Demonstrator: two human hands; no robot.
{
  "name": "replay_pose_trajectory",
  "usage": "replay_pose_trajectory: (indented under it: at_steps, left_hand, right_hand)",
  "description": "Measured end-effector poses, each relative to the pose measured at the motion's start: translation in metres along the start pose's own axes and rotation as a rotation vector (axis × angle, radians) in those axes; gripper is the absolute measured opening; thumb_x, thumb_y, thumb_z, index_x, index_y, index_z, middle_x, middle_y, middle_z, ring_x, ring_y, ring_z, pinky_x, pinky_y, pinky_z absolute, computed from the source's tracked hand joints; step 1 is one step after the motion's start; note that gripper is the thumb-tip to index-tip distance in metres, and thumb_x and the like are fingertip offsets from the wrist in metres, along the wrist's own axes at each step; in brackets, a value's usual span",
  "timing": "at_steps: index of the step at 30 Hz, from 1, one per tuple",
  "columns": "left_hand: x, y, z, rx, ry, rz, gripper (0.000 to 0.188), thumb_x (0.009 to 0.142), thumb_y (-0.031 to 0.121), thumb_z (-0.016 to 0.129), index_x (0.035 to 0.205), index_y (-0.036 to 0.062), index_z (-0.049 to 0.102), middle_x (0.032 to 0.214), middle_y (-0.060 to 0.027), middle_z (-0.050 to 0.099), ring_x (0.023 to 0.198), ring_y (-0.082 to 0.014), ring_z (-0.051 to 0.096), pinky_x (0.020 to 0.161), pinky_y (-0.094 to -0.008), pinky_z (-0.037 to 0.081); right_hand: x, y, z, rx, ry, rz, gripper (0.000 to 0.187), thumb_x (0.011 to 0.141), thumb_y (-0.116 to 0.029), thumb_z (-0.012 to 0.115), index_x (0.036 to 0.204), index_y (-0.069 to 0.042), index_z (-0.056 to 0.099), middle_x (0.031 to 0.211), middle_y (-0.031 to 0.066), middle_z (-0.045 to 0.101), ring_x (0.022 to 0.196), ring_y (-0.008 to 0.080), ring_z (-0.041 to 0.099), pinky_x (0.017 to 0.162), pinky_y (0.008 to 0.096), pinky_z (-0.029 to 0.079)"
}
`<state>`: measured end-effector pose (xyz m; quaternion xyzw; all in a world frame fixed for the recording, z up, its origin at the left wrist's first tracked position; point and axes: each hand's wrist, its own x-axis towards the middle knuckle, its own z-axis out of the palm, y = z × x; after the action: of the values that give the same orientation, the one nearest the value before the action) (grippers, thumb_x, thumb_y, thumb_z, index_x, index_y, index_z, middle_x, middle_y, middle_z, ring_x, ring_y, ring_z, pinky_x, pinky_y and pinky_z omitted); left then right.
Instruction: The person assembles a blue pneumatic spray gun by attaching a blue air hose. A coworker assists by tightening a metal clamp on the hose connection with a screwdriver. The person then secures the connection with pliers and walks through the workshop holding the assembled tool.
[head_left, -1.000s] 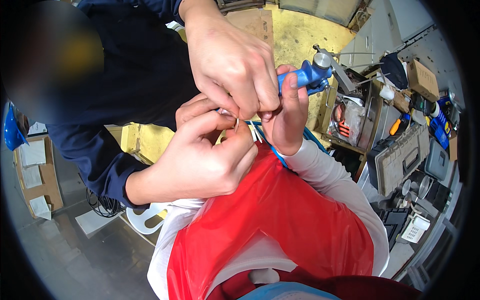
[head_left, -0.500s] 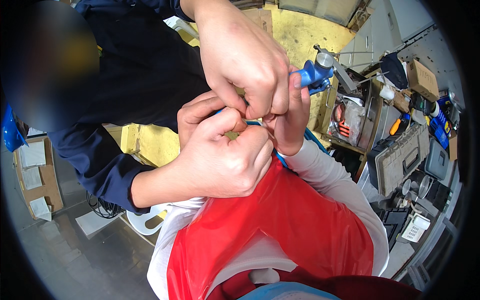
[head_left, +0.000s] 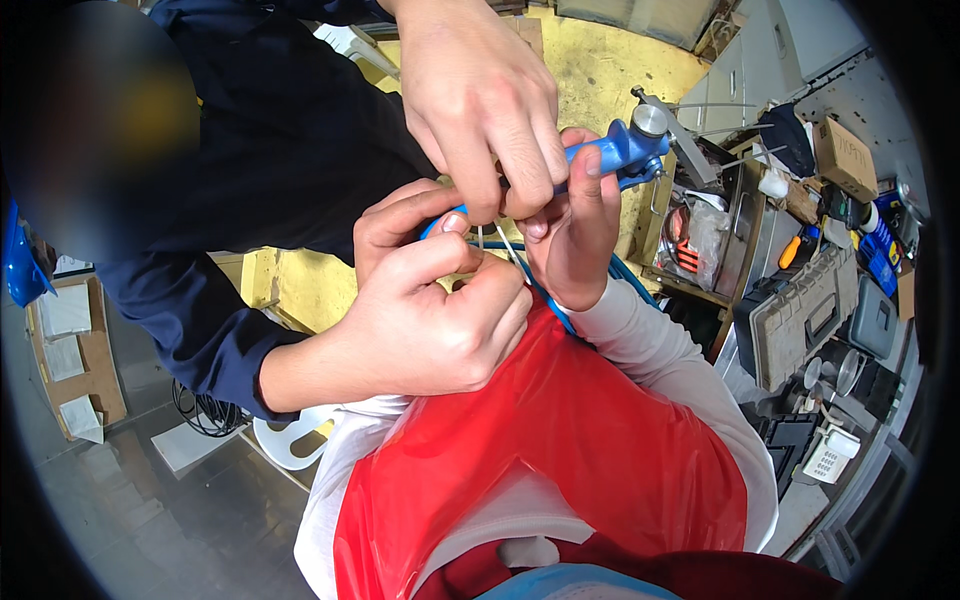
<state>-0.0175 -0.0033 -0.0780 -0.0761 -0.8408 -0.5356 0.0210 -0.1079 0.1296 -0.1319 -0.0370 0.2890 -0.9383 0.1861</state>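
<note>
Blue knob-topped hand tool (head_left: 618, 152) at one-to-two o'clock; right hand (head_left: 582, 245) closed round it. Left hand (head_left: 392, 220), ten o'clock, fingers curled, hold can't be told. Co-worker's hands (head_left: 430, 325) crowd pale thin strips (head_left: 512, 248); uneven pulling could twist tool.

The person's right grip (head_left: 578, 248) holds a blue tool (head_left: 622, 152) with a round metal knob (head_left: 649, 121); the left grip (head_left: 388, 222), partly hidden, is farther left. A co-worker's far hand (head_left: 490, 105) has its fingertips at thin pale strips (head_left: 511, 249), the near hand (head_left: 430, 325) beside them.
</note>
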Motion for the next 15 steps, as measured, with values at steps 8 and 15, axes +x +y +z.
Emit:
replay_pose_trajectory:
  at_steps: [8,15]
  left_hand:
    - [0.001,-0.016,0.003,-0.328,0.063,-0.148,0.022,0.103,0.003,0.038,0.087,0.0132,0.050,0.082,0.0031,0.048,0.067,-0.0066,0.045,0.058,-0.0222,0.039]
    - [-0.004,0.005,0.013,0.430,0.075,0.104,0.016,0.099,0.005,0.044,0.088,0.0107,0.054,0.084,0.0012,0.052,0.070,-0.0109,0.051,0.061,-0.0244,0.044]
  right_hand:
    - [0.006,0.005,-0.005,-0.033,-0.069,-0.005,0.041,0.108,-0.047,0.052,0.098,-0.007,0.052,0.065,-0.0025,0.050,0.049,0.0046,0.044,0.043,0.0215,0.032]
    - [0.002,-0.003,-0.007,-0.166,-0.146,-0.025,0.053,0.111,-0.052,0.040,0.115,-0.002,0.054,0.088,0.0052,0.062,0.079,0.0092,0.060,0.065,0.0250,0.049]
